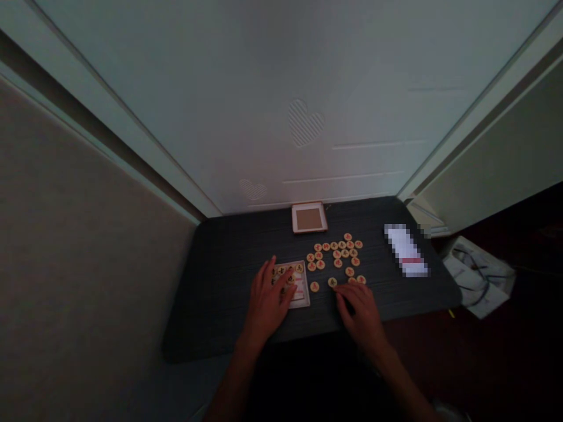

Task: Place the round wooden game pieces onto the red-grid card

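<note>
My left hand (269, 296) rests over a shallow box (307, 298), its fingers spread apart. Inside the box, Chinese chess pieces with dark characters lie in rows, partly hidden by those fingers. My right hand (361, 309) is low over the table, its fingertips at the near edge of a single chess piece (332, 282) with a dark mark. Its thumb stands apart from the fingers, and nothing shows between them. Between box and right hand lies a red-marked piece (314, 286). Several more pieces (338, 263), red and dark marked, lie loosely beyond the right hand.
The box lid (309, 219) lies inside up at the back of the dark table (220, 264). A blurred-out pale rectangular object (405, 251) lies at the right. Behind stands a white panel with heart patterns (303, 123). A white container with cables (477, 278) is beyond the right edge.
</note>
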Motion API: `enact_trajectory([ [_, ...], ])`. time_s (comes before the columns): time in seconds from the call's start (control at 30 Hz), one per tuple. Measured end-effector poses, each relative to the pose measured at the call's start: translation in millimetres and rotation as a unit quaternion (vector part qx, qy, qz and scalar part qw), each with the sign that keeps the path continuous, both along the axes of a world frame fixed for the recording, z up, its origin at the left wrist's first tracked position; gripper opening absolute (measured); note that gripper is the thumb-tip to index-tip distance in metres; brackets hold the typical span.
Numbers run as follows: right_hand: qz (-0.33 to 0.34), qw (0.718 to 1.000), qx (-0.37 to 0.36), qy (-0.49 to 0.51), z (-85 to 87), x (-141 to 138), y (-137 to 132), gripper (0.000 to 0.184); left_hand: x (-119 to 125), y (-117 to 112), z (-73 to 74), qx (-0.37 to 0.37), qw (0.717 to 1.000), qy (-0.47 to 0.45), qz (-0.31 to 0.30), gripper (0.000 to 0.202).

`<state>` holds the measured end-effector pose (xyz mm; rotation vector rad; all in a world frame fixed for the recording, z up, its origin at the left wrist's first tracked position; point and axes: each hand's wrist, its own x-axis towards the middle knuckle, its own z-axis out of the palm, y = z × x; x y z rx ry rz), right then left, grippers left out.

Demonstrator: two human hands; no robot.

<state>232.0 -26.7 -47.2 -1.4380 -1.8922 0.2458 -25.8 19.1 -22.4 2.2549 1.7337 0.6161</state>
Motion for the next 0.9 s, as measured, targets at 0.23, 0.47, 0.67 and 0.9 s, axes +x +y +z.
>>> enact_trajectory([
  [0.23, -0.004, 1.000, -0.008, -0.014, -2.9, 0.9, 0.2, 0.023, -3.3, -1.9, 1.3, 0.003, 1.000, -0.011, 0.006, 0.040],
  [0.47, -0.011, 1.000, -0.019, -0.019, -5.9, -3.1, 8.1, 0.021, -14.9, -5.4, 7.4, 0.029, 0.996, -0.070, 0.044, 0.032],
  [0.67, -0.019, 0.998, -0.046, -0.025, -10.6, -8.3, 19.6, 0.025, -21.1, -7.1, 11.8, 0.024, 0.986, -0.139, 0.094, 0.022],
  [0.9, -0.016, 0.995, -0.091, -0.023, -11.0, -12.4, 23.1, 0.029, -20.3, -8.2, 14.3, 0.036, 0.977, -0.185, 0.099, 0.017],
])
